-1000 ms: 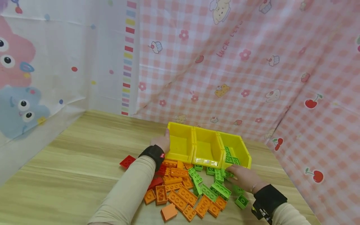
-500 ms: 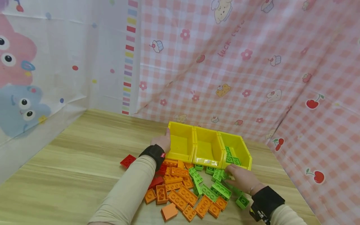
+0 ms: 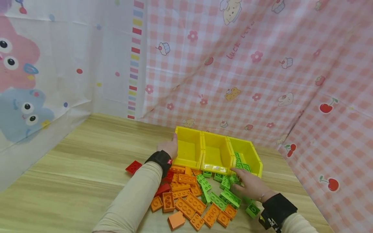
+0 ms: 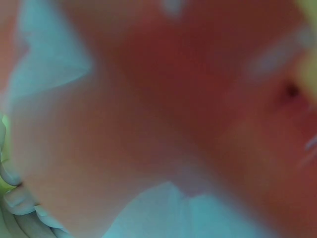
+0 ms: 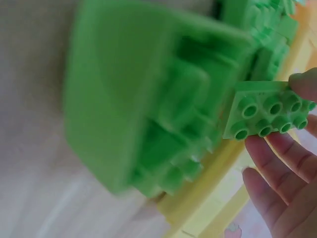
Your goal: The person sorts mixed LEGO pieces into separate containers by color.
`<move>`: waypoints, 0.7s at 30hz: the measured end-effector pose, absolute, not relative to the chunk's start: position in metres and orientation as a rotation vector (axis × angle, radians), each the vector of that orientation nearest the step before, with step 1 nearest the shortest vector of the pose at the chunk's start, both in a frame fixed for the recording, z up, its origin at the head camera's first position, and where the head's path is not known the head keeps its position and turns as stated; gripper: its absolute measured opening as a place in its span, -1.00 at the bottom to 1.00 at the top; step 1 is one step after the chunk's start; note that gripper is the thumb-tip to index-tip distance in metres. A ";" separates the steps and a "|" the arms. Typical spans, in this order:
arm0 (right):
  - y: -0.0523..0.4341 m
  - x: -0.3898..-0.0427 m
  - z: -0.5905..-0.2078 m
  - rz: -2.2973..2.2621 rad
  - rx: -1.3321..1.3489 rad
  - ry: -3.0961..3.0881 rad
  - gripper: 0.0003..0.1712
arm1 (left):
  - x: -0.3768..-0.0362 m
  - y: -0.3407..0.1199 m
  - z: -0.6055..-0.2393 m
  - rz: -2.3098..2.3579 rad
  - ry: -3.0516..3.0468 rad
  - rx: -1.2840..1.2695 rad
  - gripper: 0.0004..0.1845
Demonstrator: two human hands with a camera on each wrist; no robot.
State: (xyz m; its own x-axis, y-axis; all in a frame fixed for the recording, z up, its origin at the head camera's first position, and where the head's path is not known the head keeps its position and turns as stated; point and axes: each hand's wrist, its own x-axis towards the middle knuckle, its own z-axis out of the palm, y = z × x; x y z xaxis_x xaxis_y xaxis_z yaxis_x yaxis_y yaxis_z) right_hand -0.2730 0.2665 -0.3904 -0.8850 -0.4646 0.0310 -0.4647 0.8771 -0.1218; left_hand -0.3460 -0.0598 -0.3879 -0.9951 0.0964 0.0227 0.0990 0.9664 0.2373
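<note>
My left hand [image 3: 168, 149] rests at the left wall of the left yellow bin [image 3: 187, 150], thumb along its edge. In the left wrist view, curled fingertips [image 4: 20, 198] show beside a bit of yellow; most of that view is blurred. My right hand [image 3: 252, 186] is in front of the right yellow bin [image 3: 246, 147], over the green bricks. In the right wrist view it pinches a studded green toy brick [image 5: 270, 111] between thumb and fingers. Another green brick [image 5: 114, 99] looms close to that camera. Several green bricks [image 3: 243, 167] lie inside the right bin.
The middle yellow bin [image 3: 217, 153] joins the other two in a row. In front lie loose orange bricks [image 3: 185, 207], green bricks [image 3: 230, 196] and red bricks [image 3: 133, 167] on the wooden table [image 3: 87, 174]. Patterned cloth [image 3: 233, 71] hangs behind and at the sides.
My right hand has shifted slightly at the front of the right bin, its fingertips now nearer the bins' front edge. The left hand stays at the left bin.
</note>
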 end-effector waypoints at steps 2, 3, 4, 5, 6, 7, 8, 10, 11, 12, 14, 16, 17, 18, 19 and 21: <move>0.270 -0.276 -0.386 0.272 0.761 -3.019 -0.40 | -0.349 -0.060 -0.391 -0.368 -3.108 -0.153 -0.19; 0.272 -0.278 -0.383 0.314 0.761 -3.002 -0.43 | -0.350 -0.060 -0.392 -0.367 -3.109 -0.152 -0.18; 0.275 -0.279 -0.380 0.363 0.758 -2.982 -0.47 | -0.351 -0.060 -0.393 -0.364 -3.111 -0.151 -0.18; 0.278 -0.282 -0.377 0.412 0.740 -2.963 -0.49 | -0.352 -0.060 -0.394 -0.362 -3.110 -0.150 -0.18; 0.281 -0.284 -0.374 0.464 0.713 -2.948 -0.50 | -0.353 -0.060 -0.394 -0.363 -3.110 -0.149 -0.17; 0.283 -0.288 -0.371 0.521 0.683 -2.939 -0.50 | -0.354 -0.060 -0.395 -0.361 -3.109 -0.148 -0.17; 0.286 -0.291 -0.368 0.578 0.650 -2.933 -0.49 | -0.354 -0.060 -0.395 -0.352 -3.108 -0.144 -0.17; 0.292 -0.299 -0.364 0.656 0.579 -2.927 -0.45 | -0.353 -0.060 -0.396 -0.343 -3.103 -0.140 -0.17; 0.295 -0.303 -0.362 0.664 0.535 -2.930 -0.44 | -0.352 -0.060 -0.396 -0.339 -3.106 -0.138 -0.16; 0.297 -0.307 -0.361 0.652 0.500 -2.932 -0.43 | -0.351 -0.060 -0.395 -0.336 -3.108 -0.135 -0.17; 0.301 -0.316 -0.361 0.590 0.442 -2.924 -0.44 | -0.349 -0.060 -0.393 -0.328 -3.113 -0.125 -0.17; 0.303 -0.324 -0.363 0.477 0.405 -2.910 -0.48 | -0.347 -0.060 -0.391 -0.329 -3.119 -0.117 -0.17; 0.304 -0.329 -0.364 0.427 0.389 -2.900 -0.51 | -0.347 -0.060 -0.391 -0.327 -3.121 -0.113 -0.17; 0.304 -0.333 -0.365 0.375 0.380 -2.888 -0.54 | -0.348 -0.060 -0.391 -0.328 -3.120 -0.109 -0.17; 0.304 -0.336 -0.366 0.321 0.367 -2.877 -0.58 | -0.348 -0.060 -0.391 -0.335 -3.121 -0.105 -0.16; 0.303 -0.343 -0.368 0.204 0.338 -2.852 -0.63 | -0.349 -0.060 -0.392 -0.343 -3.120 -0.105 -0.14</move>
State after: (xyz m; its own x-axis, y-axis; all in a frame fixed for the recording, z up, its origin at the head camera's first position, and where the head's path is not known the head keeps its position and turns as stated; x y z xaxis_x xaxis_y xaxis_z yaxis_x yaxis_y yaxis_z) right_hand -0.3428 0.3032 -0.3680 -0.9386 -0.2105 0.2734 -0.2472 0.9630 -0.1072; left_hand -0.3494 -0.0602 -0.3919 -0.9978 0.0663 0.0080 0.0665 0.9740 0.2168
